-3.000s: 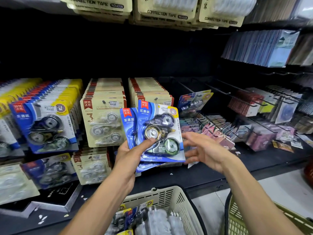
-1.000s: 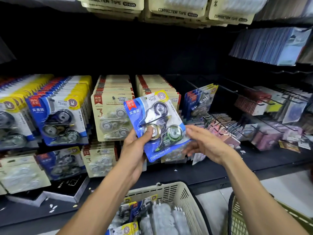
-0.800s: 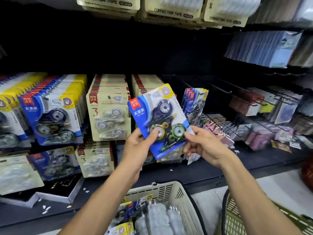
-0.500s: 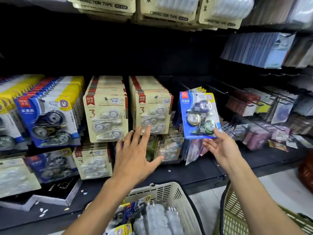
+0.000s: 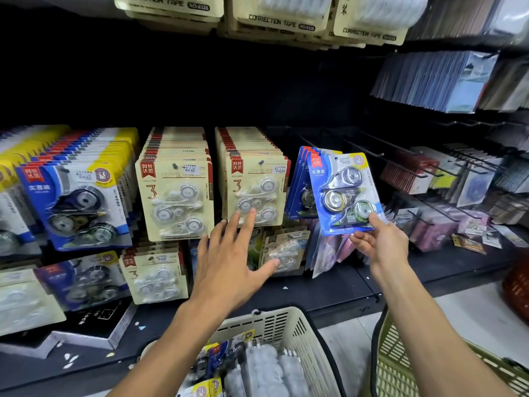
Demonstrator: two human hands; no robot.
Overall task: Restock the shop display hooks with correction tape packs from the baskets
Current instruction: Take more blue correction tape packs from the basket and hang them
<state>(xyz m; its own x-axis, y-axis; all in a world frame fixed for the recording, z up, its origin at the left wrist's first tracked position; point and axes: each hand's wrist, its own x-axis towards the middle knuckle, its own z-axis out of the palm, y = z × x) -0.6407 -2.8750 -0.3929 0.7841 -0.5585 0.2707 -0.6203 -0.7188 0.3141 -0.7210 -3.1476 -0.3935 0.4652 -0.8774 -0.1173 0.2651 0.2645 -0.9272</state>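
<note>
Shop display hooks (image 5: 369, 154), right hand (image 5: 382, 245) pinching one blue pack (image 5: 345, 193), left hand (image 5: 229, 262) spread, two baskets (image 5: 289, 325).

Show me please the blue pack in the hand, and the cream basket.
blue pack (image 5: 342, 193): head view, on the clear blister over the tapes.
cream basket (image 5: 282, 322): head view, on its slotted far wall.

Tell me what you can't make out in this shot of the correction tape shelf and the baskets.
All head view:
- Hook behind the blue pack that the right hand holds: hidden by the pack, so whether it is threaded is unclear.
- Price stickers on the beige packs: too small to read.
- Green basket: cut off by the bottom edge and covered by the right arm.
- Cream basket contents: blurred, partly behind the left hand and its arm.
</note>
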